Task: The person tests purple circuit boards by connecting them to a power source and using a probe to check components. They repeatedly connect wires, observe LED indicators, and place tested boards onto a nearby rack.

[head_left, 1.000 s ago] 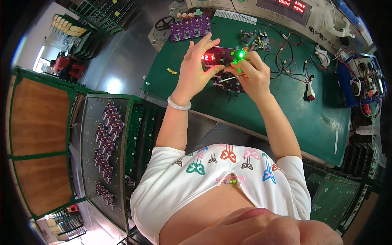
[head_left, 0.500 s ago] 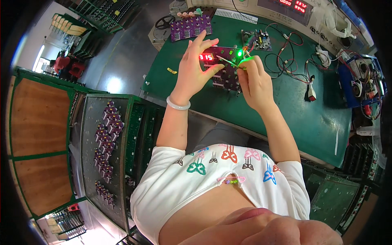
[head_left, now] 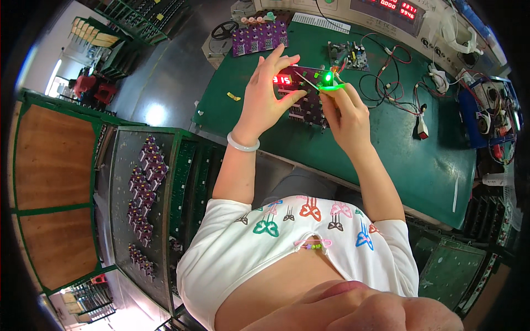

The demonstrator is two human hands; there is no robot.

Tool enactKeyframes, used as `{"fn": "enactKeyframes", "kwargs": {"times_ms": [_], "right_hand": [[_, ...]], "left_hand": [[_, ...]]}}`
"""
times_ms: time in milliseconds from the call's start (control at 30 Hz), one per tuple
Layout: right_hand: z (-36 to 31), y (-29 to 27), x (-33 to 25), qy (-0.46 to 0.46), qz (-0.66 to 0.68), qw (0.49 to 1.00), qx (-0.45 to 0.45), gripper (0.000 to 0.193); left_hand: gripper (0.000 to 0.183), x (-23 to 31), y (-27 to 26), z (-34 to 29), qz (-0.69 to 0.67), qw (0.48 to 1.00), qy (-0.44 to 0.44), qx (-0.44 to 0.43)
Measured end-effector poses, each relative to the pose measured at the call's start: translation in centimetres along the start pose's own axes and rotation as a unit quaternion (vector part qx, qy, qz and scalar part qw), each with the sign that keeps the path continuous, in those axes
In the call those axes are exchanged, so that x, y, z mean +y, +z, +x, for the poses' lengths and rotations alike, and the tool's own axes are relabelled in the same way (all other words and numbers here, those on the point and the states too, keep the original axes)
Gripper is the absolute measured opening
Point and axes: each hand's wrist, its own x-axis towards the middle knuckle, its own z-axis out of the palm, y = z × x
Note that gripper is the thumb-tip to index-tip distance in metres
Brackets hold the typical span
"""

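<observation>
The circuit board (head_left: 307,91) sits on the table (head_left: 397,154) between the left hand (head_left: 264,98) and the right hand (head_left: 345,113). More boards (head_left: 259,38) lie behind it. Wires (head_left: 386,71) lie to its right.

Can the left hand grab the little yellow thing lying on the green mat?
Probably yes. The yellow piece lies alone on the bare green mat, just left of the left hand, with nothing between them. But that hand is steadying the purple circuit board, so it would have to let go first.
</observation>
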Motion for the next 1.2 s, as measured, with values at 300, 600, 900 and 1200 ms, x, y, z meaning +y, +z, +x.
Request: {"fn": "enactKeyframes", "kwargs": {"times_ms": [300, 600, 900, 1200], "right_hand": [[0.3, -0.3, -0.1, 0.051, 0.03, 0.998, -0.029, 0.012], [0.4, -0.2, -0.2, 0.051, 0.011, 0.998, -0.028, 0.009], [0.3, 0.0, -0.3, 0.042, 0.032, 0.999, -0.003, 0.007], [0.1, 0.1, -0.1, 0.051, 0.032, 0.998, -0.007, 0.009]], "left_hand": [[0.066, 0.1, 0.1, 0.1, -0.003, 1.0, -0.003, 0.005], [0.089, -1.0, 0.5, -0.2, -0.017, 0.999, 0.026, 0.012], [0.092, -0.8, 0.3, -0.2, 0.015, 0.999, 0.032, 0.009], [0.091, -0.7, 0.3, -0.2, 0.011, 0.999, 0.032, 0.003]]}}
